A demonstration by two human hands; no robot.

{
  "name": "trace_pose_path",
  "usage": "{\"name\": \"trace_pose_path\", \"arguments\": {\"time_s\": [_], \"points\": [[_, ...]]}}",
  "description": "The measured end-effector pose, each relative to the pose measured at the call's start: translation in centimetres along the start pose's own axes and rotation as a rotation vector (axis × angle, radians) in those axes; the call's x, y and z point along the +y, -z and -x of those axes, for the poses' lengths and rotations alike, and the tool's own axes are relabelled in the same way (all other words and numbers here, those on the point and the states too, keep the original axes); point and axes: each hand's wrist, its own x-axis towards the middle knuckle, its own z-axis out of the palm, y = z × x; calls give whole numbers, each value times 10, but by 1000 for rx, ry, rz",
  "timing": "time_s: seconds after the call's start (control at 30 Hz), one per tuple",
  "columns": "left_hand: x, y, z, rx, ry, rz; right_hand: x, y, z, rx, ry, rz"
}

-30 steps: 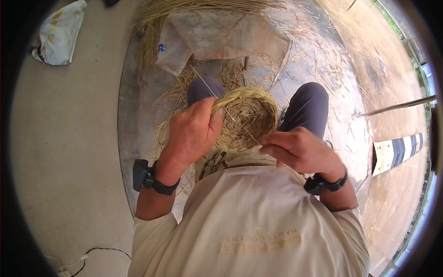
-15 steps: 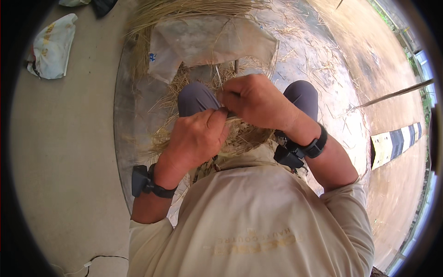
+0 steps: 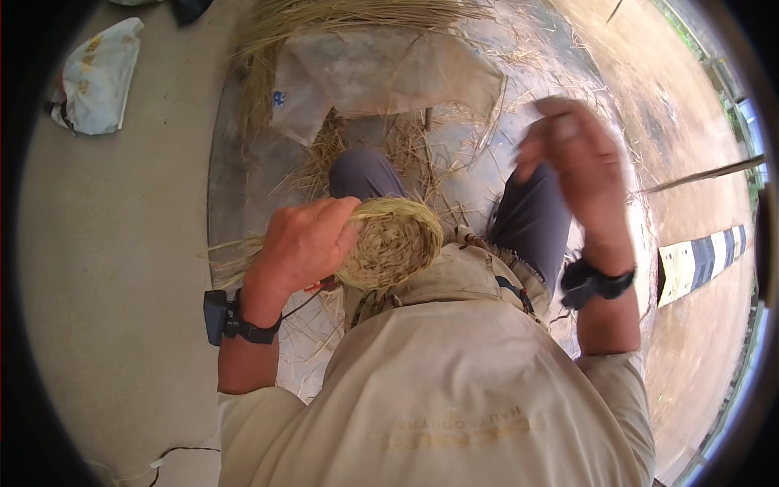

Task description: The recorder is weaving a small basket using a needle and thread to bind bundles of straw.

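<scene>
Left hand (image 3: 304,243) clamped over the rim of a coiled straw basket (image 3: 393,243), held in the lap above the knees. Right hand (image 3: 576,158) raised well apart, blurred, fingers loosely curled; grip impossible to tell. Loose straw (image 3: 341,16) beyond.

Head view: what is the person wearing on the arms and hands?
Both hands are bare, with no gloves: left hand, right hand. Each wrist carries a black strap; the left black wrist strap bears a small dark box and a thin dark cable, the right black wrist strap looks bulkier. Short beige shirt sleeves leave the forearms uncovered.
</scene>
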Motion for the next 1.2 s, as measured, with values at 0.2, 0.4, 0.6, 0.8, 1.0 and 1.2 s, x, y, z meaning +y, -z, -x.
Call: {"name": "trace_pose_path", "arguments": {"time_s": [0.2,0.4,0.6,0.8,1.0,1.2], "points": [[2,-16,-2,-71,-42,64,67,-80,-21,-559,-137,226],[-1,-23,4,-92,30,125,105,-66,-26,-780,-357,254],[-5,-28,2,-57,15,95,98,-69,-19,-606,-520,-38],[-8,-35,2,-31,-42,82,95,-56,-19,-425,-533,38],[-9,-37,3,-36,-25,114,75,-34,9,-557,-522,278],[-13,-44,0,-34,-39,123,90,-29,33,-531,-355,291]]}}
